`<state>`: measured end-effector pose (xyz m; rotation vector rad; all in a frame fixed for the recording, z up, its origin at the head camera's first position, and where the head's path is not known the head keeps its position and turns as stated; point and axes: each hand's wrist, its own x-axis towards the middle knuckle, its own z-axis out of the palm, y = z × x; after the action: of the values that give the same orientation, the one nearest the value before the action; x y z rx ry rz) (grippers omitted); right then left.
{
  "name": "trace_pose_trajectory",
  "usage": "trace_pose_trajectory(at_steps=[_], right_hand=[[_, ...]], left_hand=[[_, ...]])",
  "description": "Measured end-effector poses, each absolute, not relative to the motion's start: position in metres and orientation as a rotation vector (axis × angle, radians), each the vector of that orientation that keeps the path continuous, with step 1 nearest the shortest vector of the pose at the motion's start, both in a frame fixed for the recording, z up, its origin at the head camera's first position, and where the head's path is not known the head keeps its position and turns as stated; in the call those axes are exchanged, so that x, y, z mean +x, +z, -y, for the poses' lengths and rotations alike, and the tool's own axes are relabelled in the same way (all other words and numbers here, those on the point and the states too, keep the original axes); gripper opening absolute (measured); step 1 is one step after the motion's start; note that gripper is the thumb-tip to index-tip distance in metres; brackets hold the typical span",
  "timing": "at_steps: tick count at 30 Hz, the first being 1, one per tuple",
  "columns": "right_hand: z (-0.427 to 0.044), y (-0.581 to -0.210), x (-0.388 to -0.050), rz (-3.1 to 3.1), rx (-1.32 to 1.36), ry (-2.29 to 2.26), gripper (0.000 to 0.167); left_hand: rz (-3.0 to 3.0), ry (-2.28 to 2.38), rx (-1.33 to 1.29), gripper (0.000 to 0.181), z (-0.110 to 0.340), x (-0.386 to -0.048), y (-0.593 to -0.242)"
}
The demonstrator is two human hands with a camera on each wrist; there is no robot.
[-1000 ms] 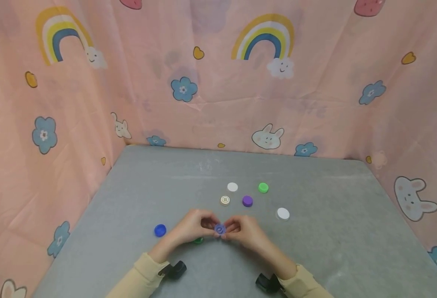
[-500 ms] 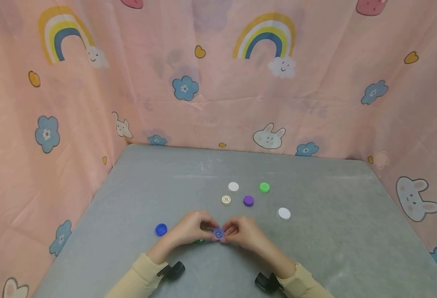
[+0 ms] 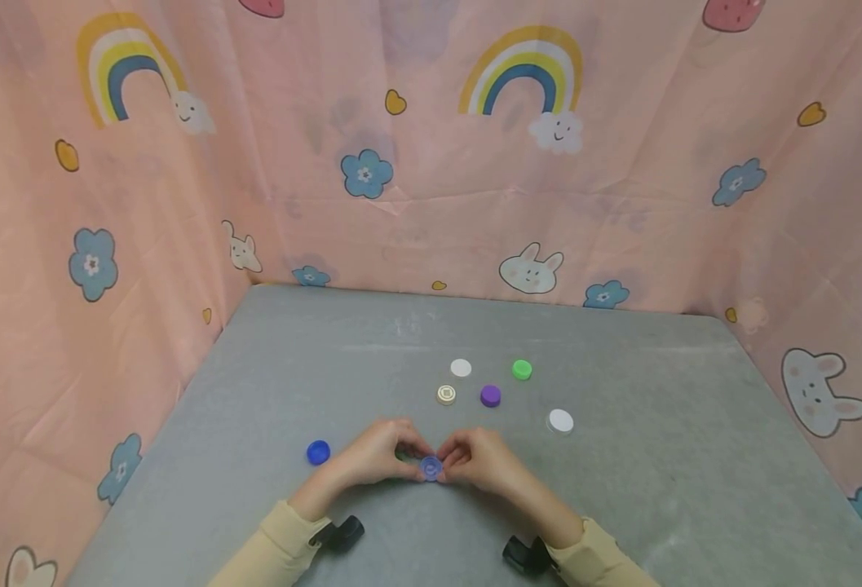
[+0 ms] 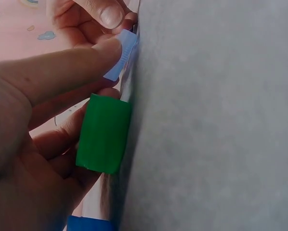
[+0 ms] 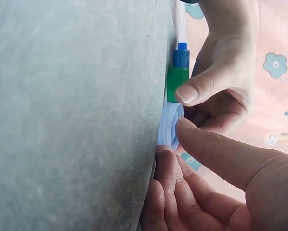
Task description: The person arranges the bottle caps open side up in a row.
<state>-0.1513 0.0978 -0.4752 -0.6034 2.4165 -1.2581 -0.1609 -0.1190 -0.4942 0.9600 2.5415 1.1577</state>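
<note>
A translucent pale-blue bottle cap (image 3: pixel 431 467) is held between both hands, low over the grey table. My left hand (image 3: pixel 375 451) grips it from the left, its thumb on the cap in the left wrist view. My right hand (image 3: pixel 484 459) pinches the opposite side between thumb and fingers, with the cap (image 5: pixel 170 126) on edge in the right wrist view. A dark green cap (image 4: pixel 103 134) stands close by the left fingers and is mostly hidden by that hand in the head view. Left of the left hand lies a blue cap (image 3: pixel 318 452).
Beyond the hands lie a beige cap (image 3: pixel 446 395), a purple cap (image 3: pixel 490 396), a white cap (image 3: pixel 461 368) and a bright green cap (image 3: pixel 522 370). Another white cap (image 3: pixel 560 421) is off to the right. Pink patterned cloth (image 3: pixel 431 228) hangs around the grey table (image 3: pixel 658 456).
Both hands have brought the pale-blue cap slightly down toward the person, and its tilt has changed. The dark green cap has become more hidden behind the left hand. The other caps stay put.
</note>
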Motion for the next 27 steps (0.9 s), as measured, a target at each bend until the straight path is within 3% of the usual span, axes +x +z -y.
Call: trace_pose_trajectory(at_steps=[14,27], right_hand=[[-0.101,-0.477,-0.157,-2.409,-0.598,-1.242,0.024],[-0.109,-0.480,-0.196,-2.642,-0.323,-1.416,0.023]], left_hand=[[-2.479,1.149,0.950,0.028,0.122,-0.164,-0.489],[-2.588,1.350,0.707,0.020,0.106,-0.197,-0.481]])
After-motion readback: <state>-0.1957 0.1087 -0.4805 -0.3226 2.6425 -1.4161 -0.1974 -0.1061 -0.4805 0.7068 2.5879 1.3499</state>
